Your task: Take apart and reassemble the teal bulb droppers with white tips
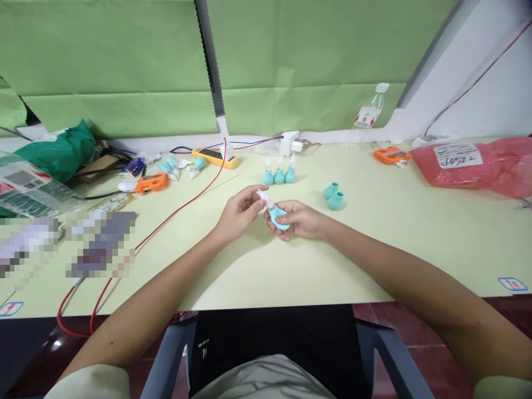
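Note:
My right hand [303,220] is wrapped around a teal rubber bulb [280,217] of a bulb syringe, tilted up to the left. At its mouth sits a white, translucent nozzle [264,197], pinched between the thumb and fingers of my left hand [243,209]. Nozzle and bulb meet; how far one goes into the other is not clear. Beyond my hands, three bulb syringes [279,175] with clear tips stand upright in a row. To the right are two teal bulbs [335,200] with open mouths and no nozzles.
A red cable [178,210] runs across the table's left side, near pixelated items. At the back lie a yellow multimeter-like device [214,157], a white plug [290,143] and orange-handled tools [153,182]. A pink plastic bag [469,166] and a clear bottle [369,113] are at right.

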Motion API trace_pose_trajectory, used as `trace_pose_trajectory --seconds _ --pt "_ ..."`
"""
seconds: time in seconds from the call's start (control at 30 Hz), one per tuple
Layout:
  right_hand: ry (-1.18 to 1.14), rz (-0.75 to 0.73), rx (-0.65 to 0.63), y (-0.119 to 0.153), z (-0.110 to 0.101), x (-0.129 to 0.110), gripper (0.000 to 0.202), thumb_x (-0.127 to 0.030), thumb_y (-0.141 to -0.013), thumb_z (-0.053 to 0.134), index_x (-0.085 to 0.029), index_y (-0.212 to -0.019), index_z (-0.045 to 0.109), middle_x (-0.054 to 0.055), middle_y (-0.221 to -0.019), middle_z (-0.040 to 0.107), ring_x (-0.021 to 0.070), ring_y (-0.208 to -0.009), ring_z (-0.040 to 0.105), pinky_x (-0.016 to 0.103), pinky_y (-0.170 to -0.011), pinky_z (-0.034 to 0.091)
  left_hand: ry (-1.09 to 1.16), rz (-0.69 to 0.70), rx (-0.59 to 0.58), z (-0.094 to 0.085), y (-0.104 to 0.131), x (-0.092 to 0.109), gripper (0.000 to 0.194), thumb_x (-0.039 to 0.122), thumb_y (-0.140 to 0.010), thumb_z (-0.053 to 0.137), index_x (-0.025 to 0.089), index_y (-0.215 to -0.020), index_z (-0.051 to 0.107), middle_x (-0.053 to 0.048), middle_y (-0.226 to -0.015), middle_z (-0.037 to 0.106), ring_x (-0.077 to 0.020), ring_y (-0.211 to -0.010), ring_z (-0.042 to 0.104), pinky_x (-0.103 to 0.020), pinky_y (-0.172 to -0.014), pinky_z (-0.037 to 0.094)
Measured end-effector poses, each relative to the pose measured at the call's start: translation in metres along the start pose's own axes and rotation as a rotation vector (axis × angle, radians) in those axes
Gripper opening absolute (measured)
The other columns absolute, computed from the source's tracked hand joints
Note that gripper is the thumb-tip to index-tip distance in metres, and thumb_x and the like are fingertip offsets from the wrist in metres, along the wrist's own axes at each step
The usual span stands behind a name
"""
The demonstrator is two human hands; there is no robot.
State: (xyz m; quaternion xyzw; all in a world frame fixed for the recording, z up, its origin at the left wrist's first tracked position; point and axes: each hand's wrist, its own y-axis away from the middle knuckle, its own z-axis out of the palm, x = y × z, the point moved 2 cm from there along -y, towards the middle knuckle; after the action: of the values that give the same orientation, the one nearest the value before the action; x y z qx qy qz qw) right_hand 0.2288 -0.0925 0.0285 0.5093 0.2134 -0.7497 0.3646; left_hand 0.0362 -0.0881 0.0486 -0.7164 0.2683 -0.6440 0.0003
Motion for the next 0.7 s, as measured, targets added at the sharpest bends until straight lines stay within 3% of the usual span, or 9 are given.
trace_pose_trajectory --seconds 0.17,0.3,0.4,0.5,0.57,0.7 --pt "0.036 -0.062 0.001 -0.002 -0.001 0.002 0.036 -0.024 -0.079 0.080 -0.015 -0.110 0.065 0.008 -0.093 0.068 0.0183 -0.080 0.065 0.032 -0.070 0.055 -0.014 0.010 0.015 0.003 0.001 0.001 0.040 0.038 -0.093 0.066 0.020 -0.127 0.062 -0.001 -0.085 0.061 -0.0120 -0.075 0.064 -0.023 -0.065 0.051" --pt "0.034 -0.125 0.055 -0.006 -0.002 0.003 0.043 -0.027 -0.076 0.085 -0.015 -0.112 0.066 0.010 -0.106 0.071 0.0201 -0.091 0.069 0.034 -0.082 0.056 -0.068 0.023 0.046 -0.004 -0.007 0.010 0.030 0.036 -0.088 0.070 0.017 -0.111 0.067 -0.002 -0.085 0.065 -0.0124 -0.075 0.065 -0.023 -0.064 0.053" --pt "-0.045 -0.204 0.212 -0.010 -0.007 0.003 0.043 -0.043 -0.083 0.080 -0.017 -0.112 0.063 0.011 -0.109 0.072 0.0208 -0.094 0.071 0.035 -0.082 0.057 -0.132 0.073 0.121 -0.025 -0.032 0.029 0.025 0.032 -0.083 0.072 0.016 -0.102 0.068 -0.002 -0.081 0.065 -0.0114 -0.068 0.064 -0.022 -0.059 0.053" --pt "-0.077 -0.151 0.289 -0.013 -0.013 0.006 0.043 -0.057 -0.097 0.056 -0.015 -0.101 0.063 0.008 -0.084 0.070 0.0197 -0.075 0.070 0.032 -0.066 0.056 -0.261 0.139 0.214 -0.055 -0.073 0.043 0.022 0.026 -0.079 0.071 0.016 -0.099 0.068 -0.001 -0.075 0.063 -0.0119 -0.064 0.063 -0.022 -0.056 0.053" --pt "-0.004 -0.056 0.235 -0.014 -0.015 0.009 0.050 -0.058 -0.102 0.044 -0.014 -0.089 0.063 0.006 -0.067 0.063 0.0185 -0.061 0.065 0.030 -0.055 0.052 -0.363 0.089 0.204 -0.072 -0.101 0.037 0.020 0.023 -0.079 0.068 0.016 -0.098 0.067 -0.001 -0.075 0.064 -0.0130 -0.065 0.064 -0.023 -0.055 0.053" --pt "0.198 0.016 0.170 -0.014 -0.015 0.014 0.051 -0.055 -0.102 0.045 -0.013 -0.077 0.062 0.006 -0.059 0.061 0.0173 -0.052 0.062 0.028 -0.050 0.050 -0.580 -0.025 0.099 -0.085 -0.132 -0.004 0.020 0.020 -0.074 0.068 0.017 -0.094 0.067 -0.004 -0.080 0.068 -0.0153 -0.067 0.065 -0.024 -0.054 0.053"
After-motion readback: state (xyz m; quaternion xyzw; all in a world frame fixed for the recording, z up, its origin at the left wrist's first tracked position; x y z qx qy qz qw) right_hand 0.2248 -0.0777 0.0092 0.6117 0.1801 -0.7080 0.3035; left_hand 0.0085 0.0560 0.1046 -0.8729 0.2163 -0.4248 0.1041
